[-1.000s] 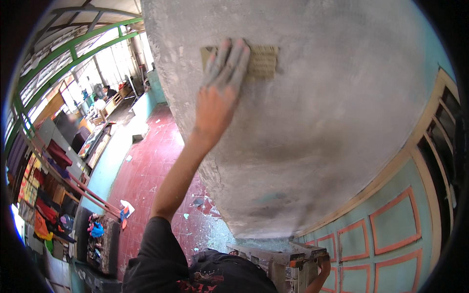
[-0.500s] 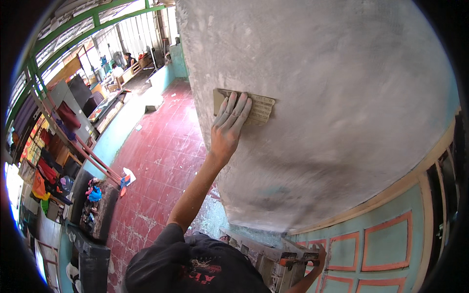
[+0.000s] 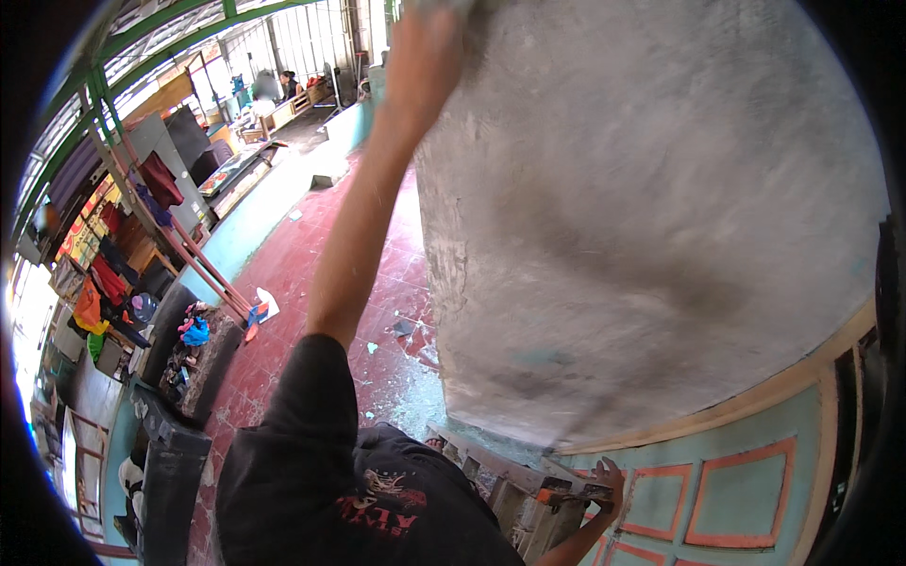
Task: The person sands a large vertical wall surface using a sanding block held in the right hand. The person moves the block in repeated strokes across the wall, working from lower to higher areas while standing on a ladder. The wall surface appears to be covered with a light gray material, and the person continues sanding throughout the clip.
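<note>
My left hand is raised at the top edge, against the grey plastered wall. Its fingers are blurred and cut off by the picture's edge, so what they hold is hidden. Low on the right, my right hand grips the end of a worn, paint-spattered stepladder in front of my body. An orange piece sits on the ladder top just left of that hand. Dark smudges and a faint teal patch mark the wall's lower part.
Red floor tiles with scattered debris lie below on the left. Beyond a low pale-blue wall are furniture, hanging clothes and people far back. Teal panels with orange frames stand at lower right. Pink poles lean at left.
My left hand has swept upward along the wall to the top edge; the sandpaper sheet under it is out of sight now. My right hand stays on the stepladder. The view has shifted slightly.
</note>
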`<state>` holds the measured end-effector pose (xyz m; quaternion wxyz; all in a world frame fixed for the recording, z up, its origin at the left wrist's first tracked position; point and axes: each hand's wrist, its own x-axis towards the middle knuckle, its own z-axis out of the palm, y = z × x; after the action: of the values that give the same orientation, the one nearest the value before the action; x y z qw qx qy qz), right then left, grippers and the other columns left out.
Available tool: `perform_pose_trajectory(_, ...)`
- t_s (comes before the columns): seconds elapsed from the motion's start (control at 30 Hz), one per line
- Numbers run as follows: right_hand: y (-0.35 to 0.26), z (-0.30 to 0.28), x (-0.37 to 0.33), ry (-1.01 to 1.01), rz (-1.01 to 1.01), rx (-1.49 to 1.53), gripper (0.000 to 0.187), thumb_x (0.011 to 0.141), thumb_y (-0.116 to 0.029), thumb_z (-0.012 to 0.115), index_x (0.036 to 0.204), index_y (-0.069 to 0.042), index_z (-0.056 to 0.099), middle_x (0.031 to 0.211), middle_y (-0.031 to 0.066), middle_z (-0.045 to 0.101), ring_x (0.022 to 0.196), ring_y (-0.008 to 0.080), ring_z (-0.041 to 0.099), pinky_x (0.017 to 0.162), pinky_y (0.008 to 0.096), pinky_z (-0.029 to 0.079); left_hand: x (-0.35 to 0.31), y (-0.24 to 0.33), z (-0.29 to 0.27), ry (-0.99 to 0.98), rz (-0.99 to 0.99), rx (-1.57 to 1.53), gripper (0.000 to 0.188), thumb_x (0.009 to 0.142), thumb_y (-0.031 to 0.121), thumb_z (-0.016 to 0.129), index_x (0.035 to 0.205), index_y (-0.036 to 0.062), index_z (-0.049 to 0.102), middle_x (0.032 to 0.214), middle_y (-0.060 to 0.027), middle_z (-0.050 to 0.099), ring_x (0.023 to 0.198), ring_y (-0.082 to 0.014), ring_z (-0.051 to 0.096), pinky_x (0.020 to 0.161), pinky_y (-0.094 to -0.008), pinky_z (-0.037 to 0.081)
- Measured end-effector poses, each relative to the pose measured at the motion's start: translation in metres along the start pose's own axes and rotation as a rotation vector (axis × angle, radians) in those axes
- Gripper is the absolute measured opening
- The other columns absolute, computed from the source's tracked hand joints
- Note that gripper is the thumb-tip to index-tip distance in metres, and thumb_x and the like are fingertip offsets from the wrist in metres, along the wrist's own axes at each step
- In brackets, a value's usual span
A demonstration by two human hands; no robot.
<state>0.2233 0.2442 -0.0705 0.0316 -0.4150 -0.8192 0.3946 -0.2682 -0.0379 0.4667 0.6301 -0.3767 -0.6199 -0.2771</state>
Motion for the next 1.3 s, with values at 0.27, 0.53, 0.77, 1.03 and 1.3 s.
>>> perform_pose_trajectory(0.27, -0.005, 0.006, 0.011, -0.055, 0.098, -0.008, 0.048, 0.098, -0.032, 0.058, 0.134, 0.0, 0.055, 0.099, 0.0186, 0.073, 0.092, 0.0259, 0.073, 0.08, 0.0389, 0.058, -0.255, 0.033, 0.002, -0.257, -0.254, -0.116, 0.05, 0.085, -0.01, 0.054, 0.131, 0.008, 0.061, 0.141, -0.01, 0.054, 0.136, -0.0314, 0.044, 0.114, -0.0484, 0.037)
perform_pose_trajectory(0.53, 0.011, 0.014, 0.012, -0.016, 0.091, 0.108, 0.046, 0.099, -0.032, 0.056, 0.132, 0.002, 0.056, 0.097, 0.0182, 0.073, 0.091, 0.0248, 0.073, 0.078, 0.0407, 0.058, -0.057, 0.005, 0.008, 0.034, -0.065, -0.023, 0.061, 0.078, -0.007, 0.061, 0.135, 0.0137, 0.058, 0.144, -0.0116, 0.048, 0.136, -0.0313, 0.043, 0.109, -0.0416, 0.044)
perform_pose_trajectory(0.77, -0.021, 0.003, -0.001, -0.027, 0.034, -0.006, 0.044, 0.1, -0.03, 0.054, 0.131, 0.001, 0.057, 0.097, 0.0199, 0.073, 0.087, 0.0276, 0.073, 0.076, 0.042, 0.059, -0.015, 0.018, 0.014, 0.076, -0.01, -0.06, 0.053, 0.08, -0.008, 0.053, 0.132, 0.0009, 0.056, 0.14, -0.0204, 0.05, 0.132, -0.0384, 0.046, 0.103, -0.042, 0.045)
perform_pose_trajectory(1.03, -0.019, 0.004, 0.003, -0.037, 0.033, 0.066, 0.043, 0.1, -0.031, 0.054, 0.131, -0.001, 0.058, 0.094, 0.0194, 0.074, 0.084, 0.0266, 0.073, 0.073, 0.041, 0.058, -0.293, 0.062, 0.014, -0.297, -0.064, -0.139, 0.056, 0.077, -0.01, 0.059, 0.131, 0.0049, 0.061, 0.137, -0.0124, 0.058, 0.129, -0.0309, 0.053, 0.109, -0.0466, 0.044)
perform_pose_trajectory(1.3, -0.016, 0.008, 0.007, -0.018, 0.049, 0.048, 0.043, 0.097, -0.031, 0.058, 0.128, -0.002, 0.06, 0.095, 0.0189, 0.074, 0.084, 0.0263, 0.073, 0.075, 0.0407, 0.057, -0.243, 0.085, 0.018, -0.28, -0.176, -0.216, 0.054, 0.079, -0.01, 0.056, 0.131, 0.0041, 0.059, 0.14, -0.0155, 0.054, 0.134, -0.0349, 0.047, 0.112, -0.0492, 0.039)
